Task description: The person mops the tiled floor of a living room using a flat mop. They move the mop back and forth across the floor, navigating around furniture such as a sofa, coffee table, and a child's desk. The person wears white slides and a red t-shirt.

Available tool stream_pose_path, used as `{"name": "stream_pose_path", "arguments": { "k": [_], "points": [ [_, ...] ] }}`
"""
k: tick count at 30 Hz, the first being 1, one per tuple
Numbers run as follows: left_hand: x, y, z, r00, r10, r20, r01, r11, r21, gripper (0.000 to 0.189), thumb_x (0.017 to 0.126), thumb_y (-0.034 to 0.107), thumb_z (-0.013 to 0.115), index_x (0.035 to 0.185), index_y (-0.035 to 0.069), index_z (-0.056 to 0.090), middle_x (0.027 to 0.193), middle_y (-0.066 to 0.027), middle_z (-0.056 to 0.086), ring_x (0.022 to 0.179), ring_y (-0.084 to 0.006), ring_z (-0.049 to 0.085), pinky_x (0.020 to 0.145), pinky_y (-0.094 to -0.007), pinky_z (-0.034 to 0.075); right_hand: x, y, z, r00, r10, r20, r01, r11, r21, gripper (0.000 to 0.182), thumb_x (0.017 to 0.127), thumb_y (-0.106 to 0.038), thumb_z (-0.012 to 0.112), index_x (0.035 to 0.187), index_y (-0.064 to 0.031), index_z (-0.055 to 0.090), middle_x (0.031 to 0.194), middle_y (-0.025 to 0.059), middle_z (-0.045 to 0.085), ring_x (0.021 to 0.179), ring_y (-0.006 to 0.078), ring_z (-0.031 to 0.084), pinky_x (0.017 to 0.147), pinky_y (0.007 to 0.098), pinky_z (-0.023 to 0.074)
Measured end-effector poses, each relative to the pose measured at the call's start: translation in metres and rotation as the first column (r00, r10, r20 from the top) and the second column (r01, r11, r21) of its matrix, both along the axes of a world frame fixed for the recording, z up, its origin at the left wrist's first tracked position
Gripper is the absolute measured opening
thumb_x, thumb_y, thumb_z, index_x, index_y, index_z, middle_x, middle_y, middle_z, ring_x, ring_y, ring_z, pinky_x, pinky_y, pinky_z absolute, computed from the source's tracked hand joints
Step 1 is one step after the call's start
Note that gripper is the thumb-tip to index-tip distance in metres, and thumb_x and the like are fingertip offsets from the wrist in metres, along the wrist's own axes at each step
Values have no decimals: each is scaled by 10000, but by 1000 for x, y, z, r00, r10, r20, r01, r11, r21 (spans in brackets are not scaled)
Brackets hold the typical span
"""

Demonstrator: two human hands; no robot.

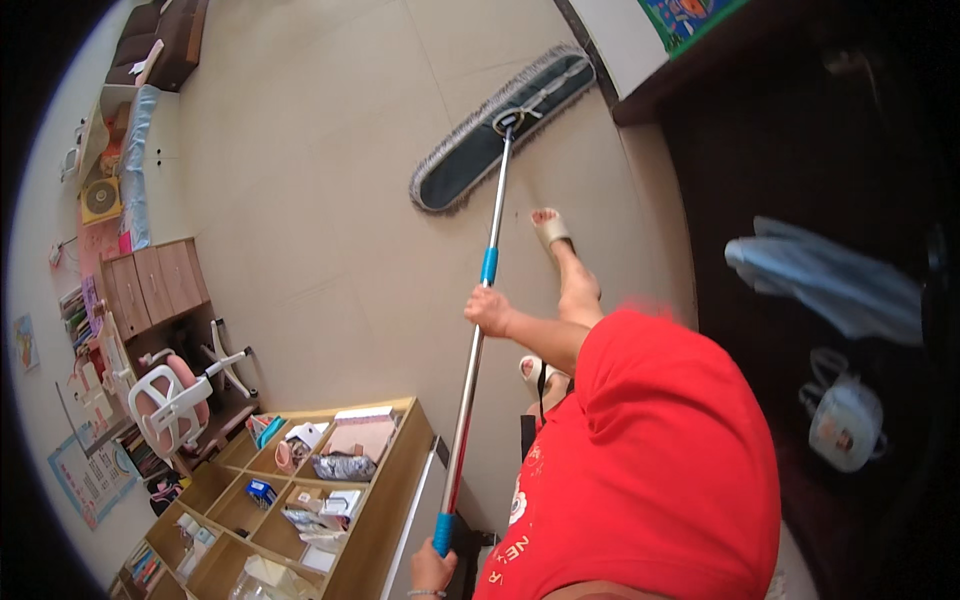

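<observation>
A flat dust mop has a long metal handle (469, 390) with blue grips, slanting from bottom centre to its wide head (504, 127). The mop's grey-fringed head lies flat on the pale tiled floor (322, 195). Partway along the handle, just below the middle blue grip (489, 266), my right hand (489, 311) is closed around the pole. Near the picture's bottom edge, my left hand (433, 568), with a bracelet at the wrist, holds the handle's end by the lower blue grip (444, 531). My sandalled feet (551, 226) are right of the pole.
A wooden cubby shelf (409, 427) with boxes and small items stands at lower left. Beyond it are a pink and white swivel chair (169, 405) and wooden cabinets (161, 285). A brown sofa (154, 41) is at top left. Dark furniture edges the floor at right (645, 105).
</observation>
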State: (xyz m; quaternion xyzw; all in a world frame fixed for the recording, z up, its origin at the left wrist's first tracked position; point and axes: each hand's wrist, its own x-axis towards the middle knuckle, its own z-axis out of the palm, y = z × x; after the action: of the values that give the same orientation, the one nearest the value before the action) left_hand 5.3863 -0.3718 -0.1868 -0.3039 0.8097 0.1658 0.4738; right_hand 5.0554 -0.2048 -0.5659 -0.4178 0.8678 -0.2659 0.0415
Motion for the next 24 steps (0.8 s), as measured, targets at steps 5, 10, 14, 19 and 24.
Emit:
{"name": "stream_pose_path", "arguments": {
  "k": [5, 10, 14, 19, 24],
  "points": [
    [96, -33, 78, 963, -5, 271, 67, 974, -218, 456, 728, 202, 672, 1123, 23, 532, 843, -270, 611, 809, -391, 612, 671, -473, 468, 178, -33, 35, 990, -50, 132, 53, 998, -16, 82, 643, -136, 583, 597, -138, 515, 651, 18, 539, 753, 212, 528, 781, 352, 418],
    [193, -43, 146, 972, -6, 236, 94, 927, -364, 368, 755, 243, 632, 1064, 56, 558, 787, -233, 621, 736, -413, 603, 629, -493, 469, 297, -34, 85, 893, 276, 356, -319, 945, 68, 64, 695, -170, 582, 642, -135, 588, 704, 40, 595, 779, 227, 573, 751, 363, 442],
    [196, 0, 154, 894, -13, 448, 195, 912, -361, 274, 787, 280, 574, 994, 101, 564, 791, -177, 641, 741, -359, 621, 638, -476, 478, 317, -32, 103, 505, 551, 665, -781, 619, 80, 129, 676, -203, 627, 768, -120, 666, 805, 58, 648, 798, 257, 623, 680, 406, 496],
    [204, 35, 136, 868, 67, 491, 138, 919, -370, 262, 761, 281, 595, 936, 86, 581, 782, -178, 638, 741, -356, 620, 637, -456, 482, 332, 2, 90, 466, 577, 671, -852, 498, 163, 132, 686, -175, 609, 774, -122, 692, 794, 74, 666, 775, 271, 640, 648, 388, 514],
    [196, 85, 68, 920, 200, 336, -65, 926, -371, 276, 719, 271, 639, 885, 55, 600, 769, -196, 629, 740, -368, 613, 633, -436, 484, 257, 21, 59, 633, 548, 547, -771, 517, 373, 108, 661, -188, 654, 756, -164, 698, 786, 28, 668, 770, 216, 642, 629, 352, 505]
  ]
}}
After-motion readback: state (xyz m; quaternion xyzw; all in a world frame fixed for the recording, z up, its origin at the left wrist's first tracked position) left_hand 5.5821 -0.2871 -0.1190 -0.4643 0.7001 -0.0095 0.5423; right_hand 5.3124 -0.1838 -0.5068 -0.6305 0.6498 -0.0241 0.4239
